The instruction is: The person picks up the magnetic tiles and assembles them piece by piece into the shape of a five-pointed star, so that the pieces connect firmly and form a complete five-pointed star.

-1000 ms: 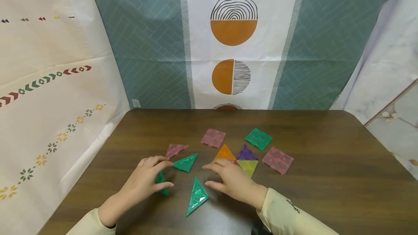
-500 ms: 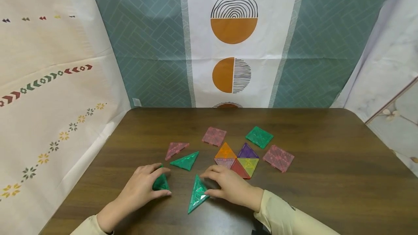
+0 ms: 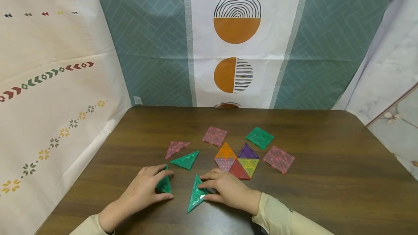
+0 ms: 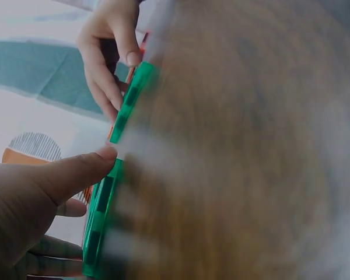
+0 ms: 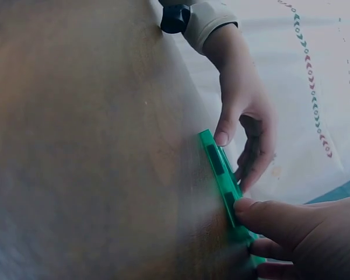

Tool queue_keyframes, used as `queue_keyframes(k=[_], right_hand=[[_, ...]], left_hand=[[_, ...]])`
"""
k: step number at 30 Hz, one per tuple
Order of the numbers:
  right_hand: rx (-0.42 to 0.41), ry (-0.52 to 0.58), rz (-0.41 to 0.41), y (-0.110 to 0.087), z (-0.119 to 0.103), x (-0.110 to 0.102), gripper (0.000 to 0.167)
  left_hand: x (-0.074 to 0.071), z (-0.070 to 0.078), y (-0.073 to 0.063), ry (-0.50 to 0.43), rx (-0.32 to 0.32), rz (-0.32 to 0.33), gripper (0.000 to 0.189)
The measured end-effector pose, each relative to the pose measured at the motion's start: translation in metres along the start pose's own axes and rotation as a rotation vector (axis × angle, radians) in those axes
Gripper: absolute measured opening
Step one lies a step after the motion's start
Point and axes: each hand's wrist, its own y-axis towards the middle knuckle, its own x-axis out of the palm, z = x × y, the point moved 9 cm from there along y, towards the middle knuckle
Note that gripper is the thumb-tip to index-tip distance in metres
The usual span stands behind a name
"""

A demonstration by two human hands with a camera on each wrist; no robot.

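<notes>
Between the thumb and fingers of my left hand [image 3: 145,186] is a green triangular magnetic tile [image 3: 164,185], low at the tabletop and partly hidden by the hand. My right hand [image 3: 230,189] holds a second green triangular tile [image 3: 195,195] by its right side, thumb at the lower edge and fingertips on the upper part. A narrow strip of wood separates the two tiles. In the left wrist view my left thumb lies along the tile's edge [image 4: 103,213]. A third green triangular tile [image 3: 186,160] lies flat behind them, near a pink triangular tile [image 3: 175,148].
Orange [image 3: 226,151], purple [image 3: 248,151], yellow [image 3: 249,166], red [image 3: 239,170] and pale pink [image 3: 224,163] triangles form a fan behind my right hand. Around it lie a green square [image 3: 260,137] and two pink squares, one behind [image 3: 214,136] and one right [image 3: 279,159].
My right hand has come down and left onto the near green triangular tile and taken hold of it. My left hand has lowered slightly, its fingers now about the left green tile.
</notes>
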Motion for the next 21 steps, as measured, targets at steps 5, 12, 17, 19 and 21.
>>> queue_keyframes(k=[5, 12, 17, 19, 21], right_hand=[[0.01, -0.017, -0.015, 0.0, 0.0, 0.0, 0.033], [0.019, -0.044, -0.019, 0.0, -0.001, 0.0, 0.033], [0.021, -0.049, -0.016, 0.0, -0.001, -0.001, 0.033], [0.022, -0.052, -0.013, 0.0, -0.001, -0.001, 0.033], [0.024, -0.056, -0.01, 0.0, 0.0, -0.002, 0.034]], left_hand=[[0.001, 0.007, -0.001, -0.016, 0.038, 0.006, 0.063], [0.001, 0.016, -0.001, -0.036, 0.09, 0.015, 0.061], [0.004, 0.024, 0.002, -0.04, 0.117, 0.013, 0.06], [0.005, 0.027, 0.003, -0.037, 0.128, 0.012, 0.061], [0.006, 0.03, 0.004, -0.037, 0.135, 0.008, 0.061]])
